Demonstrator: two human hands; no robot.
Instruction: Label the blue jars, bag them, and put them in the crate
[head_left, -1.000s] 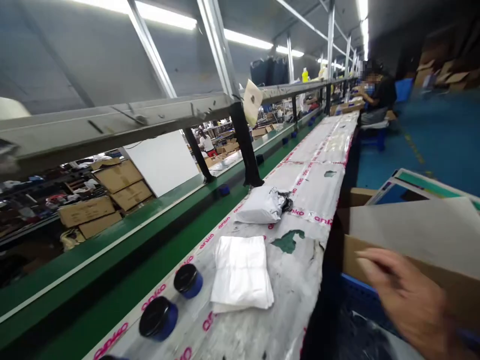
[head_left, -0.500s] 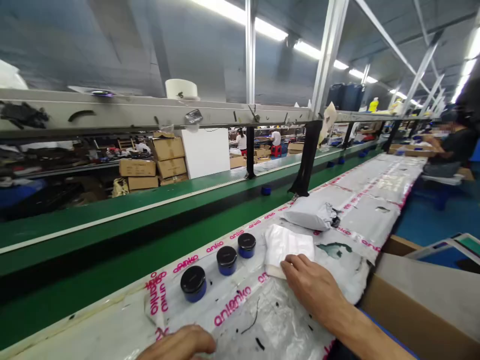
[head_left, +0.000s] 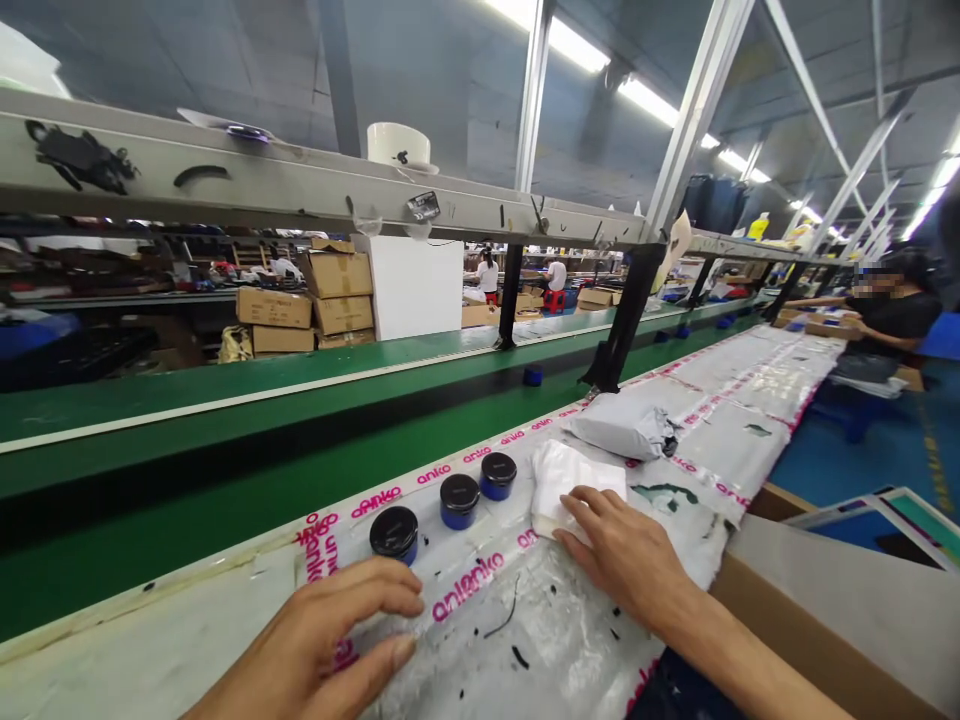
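Note:
Three round jars with black lids and blue bases stand in a slanting row on the plastic-covered table: a near jar (head_left: 394, 535), a middle jar (head_left: 459, 501) and a far jar (head_left: 498, 475). My left hand (head_left: 341, 630) is just in front of the near jar, thumb and fingers apart, holding nothing. To the right of the jars lies a folded white cloth (head_left: 574, 480). My right hand (head_left: 619, 540) rests its fingertips on the cloth's near edge, fingers apart. A wrapped white bag (head_left: 619, 425) sits just behind the cloth.
Beyond the table runs a green conveyor belt (head_left: 300, 460) carrying a small blue jar (head_left: 532, 376). Black-wrapped posts (head_left: 626, 320) hold a shelf over it. An open cardboard box (head_left: 810, 640) is at the lower right. A person (head_left: 892, 310) sits at the far right.
My left hand has come up and further into view, close to the near jar, with its fingers spread. My right hand stays at the cloth, thumb now further from the fingers. The view has shifted.

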